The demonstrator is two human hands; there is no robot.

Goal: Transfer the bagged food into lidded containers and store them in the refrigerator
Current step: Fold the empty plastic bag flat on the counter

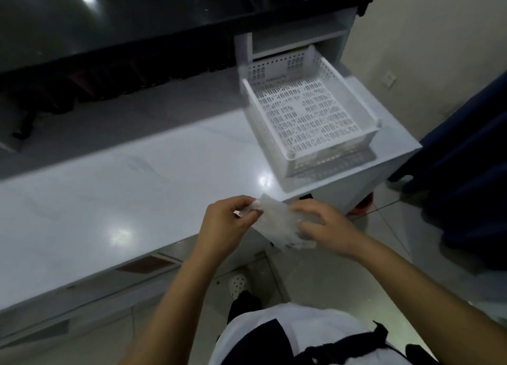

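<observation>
A thin, clear, crumpled plastic bag (pixel 274 222) hangs in front of me, just past the near edge of the white counter (pixel 123 200). My left hand (pixel 227 222) pinches its left upper corner. My right hand (pixel 321 224) grips its right side, fingers curled over the plastic. What the bag contains cannot be made out. No lidded container or refrigerator shows in the head view.
A white perforated plastic basket (pixel 310 112) stands empty at the counter's right end, below a white shelf unit (pixel 296 40). A dark glossy upper ledge (pixel 137 16) runs along the back. Dark blue fabric (pixel 466 172) hangs at right. Tiled floor and my shoe lie below.
</observation>
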